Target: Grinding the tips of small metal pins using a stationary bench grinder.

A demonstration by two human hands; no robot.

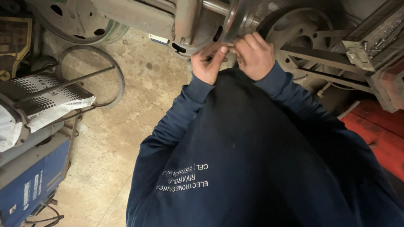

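Hands (210,62) (253,56) met at a metal wheel rim (235,21)
Both pinched something too small to identify; a slip risked dropping it onto the concrete floor (126,122)

At the top centre of the frame, both hands, left hand (209,62) and right hand (253,55), press together against the rim of a grey round metal wheel (235,19).

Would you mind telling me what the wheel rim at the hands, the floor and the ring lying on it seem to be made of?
Wheel rim: painted metal, probably steel; dull, scuffed, with punched slots. Both the left hand and right hand touch its lower edge.
Floor: bare concrete, it seems; pale, stained, rough.
Ring: looks like dark metal, thin and hoop-shaped; rust cannot be told.
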